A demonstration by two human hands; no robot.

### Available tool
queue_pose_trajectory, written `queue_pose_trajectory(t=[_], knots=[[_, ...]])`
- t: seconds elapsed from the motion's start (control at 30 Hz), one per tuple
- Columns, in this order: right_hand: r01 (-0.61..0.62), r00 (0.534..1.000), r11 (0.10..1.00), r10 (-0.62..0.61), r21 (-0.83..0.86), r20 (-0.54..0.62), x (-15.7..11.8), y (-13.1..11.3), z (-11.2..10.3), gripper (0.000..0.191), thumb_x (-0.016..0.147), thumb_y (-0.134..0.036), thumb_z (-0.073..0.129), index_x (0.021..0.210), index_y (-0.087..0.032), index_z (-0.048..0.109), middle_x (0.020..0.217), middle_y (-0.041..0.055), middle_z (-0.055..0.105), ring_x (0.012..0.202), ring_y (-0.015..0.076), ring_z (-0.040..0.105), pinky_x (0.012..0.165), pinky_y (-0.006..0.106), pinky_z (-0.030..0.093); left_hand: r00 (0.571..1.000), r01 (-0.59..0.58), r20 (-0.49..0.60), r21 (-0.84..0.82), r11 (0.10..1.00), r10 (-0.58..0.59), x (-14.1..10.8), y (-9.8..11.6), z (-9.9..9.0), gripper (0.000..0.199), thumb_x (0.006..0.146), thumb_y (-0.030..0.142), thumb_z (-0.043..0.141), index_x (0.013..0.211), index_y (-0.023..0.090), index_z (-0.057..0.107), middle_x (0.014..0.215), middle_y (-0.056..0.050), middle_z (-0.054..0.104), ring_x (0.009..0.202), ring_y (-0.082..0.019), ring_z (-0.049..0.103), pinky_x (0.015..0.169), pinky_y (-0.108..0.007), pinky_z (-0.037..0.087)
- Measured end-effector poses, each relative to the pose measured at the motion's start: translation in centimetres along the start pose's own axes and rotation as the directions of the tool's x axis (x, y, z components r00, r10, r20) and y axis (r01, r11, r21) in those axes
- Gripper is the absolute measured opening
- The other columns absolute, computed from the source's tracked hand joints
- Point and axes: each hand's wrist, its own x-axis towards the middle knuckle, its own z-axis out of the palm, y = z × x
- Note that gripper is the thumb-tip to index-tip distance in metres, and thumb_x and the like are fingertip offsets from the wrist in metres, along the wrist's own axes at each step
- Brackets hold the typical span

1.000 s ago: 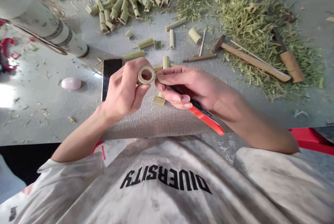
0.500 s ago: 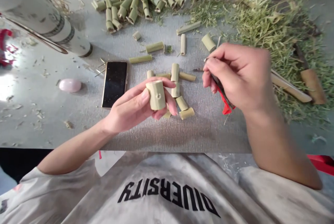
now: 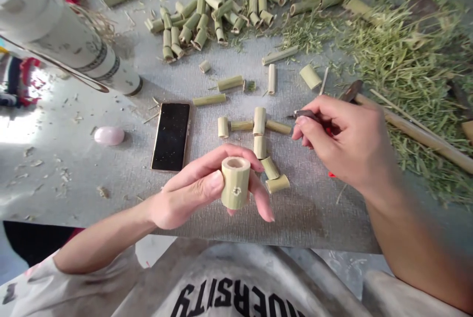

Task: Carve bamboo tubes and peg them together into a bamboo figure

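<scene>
Across the bench (image 3: 125,204), shavings (image 3: 402,41) run out of sight rightward. Left fingers (image 3: 207,184) hold a tube (image 3: 231,193) above the near side; right fingers (image 3: 314,132) grip a tool (image 3: 309,114), mostly hiding it.

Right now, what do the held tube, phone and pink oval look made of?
Held tube: likely bamboo, matte; pale green, thick cream wall at open end.
Phone: probably glass face, smooth, black; gold-toned rim, metal or plastic.
Pink oval: smooth, shiny; plastic or stone, can't tell.

on table (image 3: 127,174) | phone (image 3: 171,137) | bamboo pieces (image 3: 260,122) | shavings (image 3: 402,56) | pink stone (image 3: 109,136), perhaps
</scene>
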Motion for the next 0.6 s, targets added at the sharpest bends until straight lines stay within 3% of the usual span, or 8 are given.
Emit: queue_pose_trajectory(t=[0.1,0.2,0.37,0.6], knots=[[0.148,0.985,0.978,-0.159,-0.151,-0.065,0.3,-1.7,-0.1,0.018,0.108,-0.023,0.071,0.091,-0.023,0.076,0.078,-0.0005,0.074,0.065,0.0145,0.059,0.065,0.033,0.040,0.999,-0.014,-0.043,0.022,1.000,0.015,0.2,-0.1,-0.4,0.035,0.119,0.045,0.053,0.144,0.026,0.069,0.112,-0.017,0.086,0.087,-0.023,0.077,0.071,-0.034,0.055],[0.320,0.946,0.931,-0.323,-0.176,0.014,0.4,-4.4,-0.4,0.019,0.115,-0.026,0.068,0.100,-0.023,0.080,0.091,0.0013,0.082,0.075,0.0148,0.068,0.072,0.033,0.046,0.988,-0.077,-0.132,0.049,0.996,0.083,0.8,-0.3,-0.8,0.031,0.114,0.044,0.064,0.137,0.023,0.074,0.111,-0.016,0.083,0.078,-0.018,0.069,0.068,-0.031,0.054],[0.391,0.920,0.882,-0.385,-0.264,0.078,-0.1,-8.2,-0.2,0.025,0.116,-0.027,0.063,0.095,-0.024,0.076,0.078,-0.0008,0.075,0.066,0.0139,0.061,0.068,0.033,0.044,0.943,-0.143,-0.295,0.066,0.987,0.156,1.8,-0.3,-1.1,0.031,0.107,0.045,0.078,0.127,0.022,0.077,0.101,-0.009,0.078,0.075,-0.014,0.066,0.065,-0.024,0.055],[0.449,0.891,0.839,-0.397,-0.307,0.219,-0.2,-8.0,1.2,0.036,0.118,-0.022,0.045,0.099,-0.020,0.075,0.084,0.0033,0.073,0.073,0.0156,0.058,0.069,0.036,0.034,0.933,-0.128,-0.336,0.032,0.991,0.132,1.8,-0.5,-1.4,0.032,0.104,0.045,0.084,0.126,0.023,0.076,0.091,-0.003,0.078,0.072,-0.013,0.073,0.063,-0.021,0.059]])
